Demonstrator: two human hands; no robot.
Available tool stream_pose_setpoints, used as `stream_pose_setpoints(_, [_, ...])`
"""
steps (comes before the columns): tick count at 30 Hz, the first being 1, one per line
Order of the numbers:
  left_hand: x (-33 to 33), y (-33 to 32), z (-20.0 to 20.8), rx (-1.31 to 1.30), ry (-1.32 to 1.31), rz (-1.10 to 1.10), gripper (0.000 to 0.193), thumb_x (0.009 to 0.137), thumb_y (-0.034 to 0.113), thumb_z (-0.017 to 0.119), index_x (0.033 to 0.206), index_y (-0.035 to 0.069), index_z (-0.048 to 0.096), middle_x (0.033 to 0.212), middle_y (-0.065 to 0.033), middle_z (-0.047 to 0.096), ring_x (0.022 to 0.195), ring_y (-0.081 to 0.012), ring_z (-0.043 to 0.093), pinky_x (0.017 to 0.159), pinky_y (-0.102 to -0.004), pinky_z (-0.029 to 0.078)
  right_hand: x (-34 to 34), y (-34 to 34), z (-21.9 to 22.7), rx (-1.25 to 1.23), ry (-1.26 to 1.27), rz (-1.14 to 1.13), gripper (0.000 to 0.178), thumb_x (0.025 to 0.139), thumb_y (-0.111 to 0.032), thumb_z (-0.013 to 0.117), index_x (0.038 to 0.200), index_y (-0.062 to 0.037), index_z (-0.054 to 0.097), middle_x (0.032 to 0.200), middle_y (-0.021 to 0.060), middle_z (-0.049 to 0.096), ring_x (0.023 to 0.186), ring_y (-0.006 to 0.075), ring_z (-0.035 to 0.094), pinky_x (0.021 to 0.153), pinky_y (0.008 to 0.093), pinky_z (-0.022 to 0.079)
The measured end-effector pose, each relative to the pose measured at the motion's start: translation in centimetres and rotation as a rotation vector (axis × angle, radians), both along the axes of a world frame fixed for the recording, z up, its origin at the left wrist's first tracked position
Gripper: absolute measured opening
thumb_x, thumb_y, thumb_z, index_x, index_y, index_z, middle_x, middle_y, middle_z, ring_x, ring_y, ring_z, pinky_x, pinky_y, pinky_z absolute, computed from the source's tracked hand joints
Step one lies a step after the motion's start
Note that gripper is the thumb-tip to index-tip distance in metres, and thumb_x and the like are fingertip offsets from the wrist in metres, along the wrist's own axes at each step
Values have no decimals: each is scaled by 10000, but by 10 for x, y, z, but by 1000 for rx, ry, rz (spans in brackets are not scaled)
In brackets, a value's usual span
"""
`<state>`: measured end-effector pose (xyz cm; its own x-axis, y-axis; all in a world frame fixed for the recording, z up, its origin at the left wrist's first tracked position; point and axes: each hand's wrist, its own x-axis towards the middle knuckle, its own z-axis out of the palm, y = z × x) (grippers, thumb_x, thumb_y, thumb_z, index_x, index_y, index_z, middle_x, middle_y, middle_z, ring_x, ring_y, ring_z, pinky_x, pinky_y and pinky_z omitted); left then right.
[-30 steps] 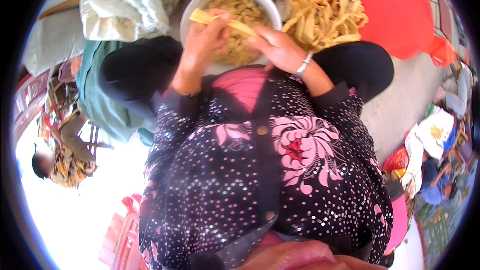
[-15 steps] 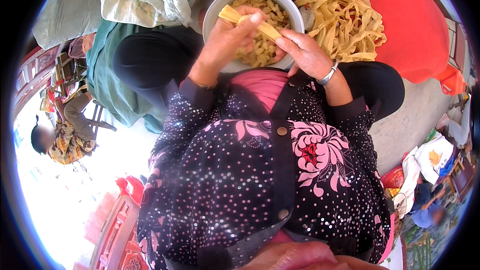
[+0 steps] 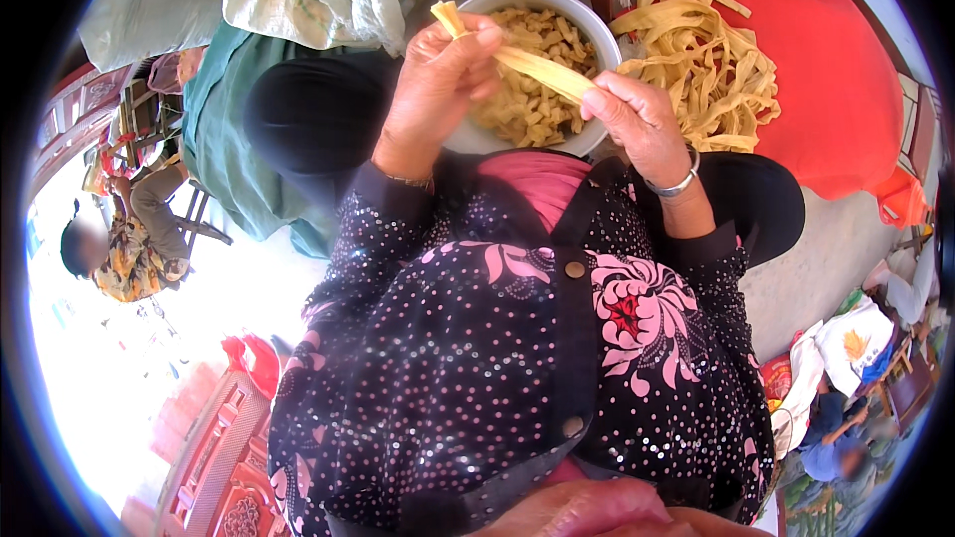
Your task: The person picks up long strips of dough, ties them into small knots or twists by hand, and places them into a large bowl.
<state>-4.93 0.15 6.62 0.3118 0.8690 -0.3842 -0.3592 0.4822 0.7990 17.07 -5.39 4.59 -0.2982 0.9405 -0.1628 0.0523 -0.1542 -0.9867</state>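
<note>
Head view | left hand (image 3: 443, 89) and right hand (image 3: 637, 114) are pinching a yellow strip (image 3: 527, 62) | bowl (image 3: 597, 25) lying beneath the grip | step: tearing strip; next calls for pulling ends apart.

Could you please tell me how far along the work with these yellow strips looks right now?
Done: the white bowl already holds many short yellow pieces. In hand: the left hand and right hand grip one long yellow strip over the bowl. Left: a sizeable pile of long strips on the red surface.

Bright daylight blows out the lower left to white glare, fisheye bending curves the dark-rimmed edges, and the centre stays sharp.
</note>
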Motion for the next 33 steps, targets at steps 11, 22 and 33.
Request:
stream_pose_setpoints(11, [34, 87, 61, 394, 96, 56, 182, 878, 178, 595, 926, 3, 613, 630, 44, 429, 515, -26, 348, 473, -197, 321, 32, 111, 56, 658, -428, -132, 299, 910, -313, 532, 791, -42, 576, 663, 116, 572, 579, 261, 561, 527, 322, 423])
stream_pose_setpoints(22, [25, 140, 22, 1009, 1041, 154, 259, 868, 240, 621, 952, -5, 630, 633, 34, 490, 537, -27, 427, 483, -189, 357, 31, 154, 6, 649, -631, -192, 362, 917, -359, 460, 802, -33, 569, 662, 160, 563, 655, 328, 564, 612, 405, 434])
stream_pose_setpoints(33, [-26, 1, -42, 200, 1020, -424, 378, 805, 288, 696, 1030, -5, 616, 695, -87, 614, 567, -113, 603, 530, -251, 480, -13, 15, 16, 134, -13, -11, 244, 965, -243, 470, 1057, -36, 561, 731, 8, 576, 640, 66, 583, 519, 190, 512])
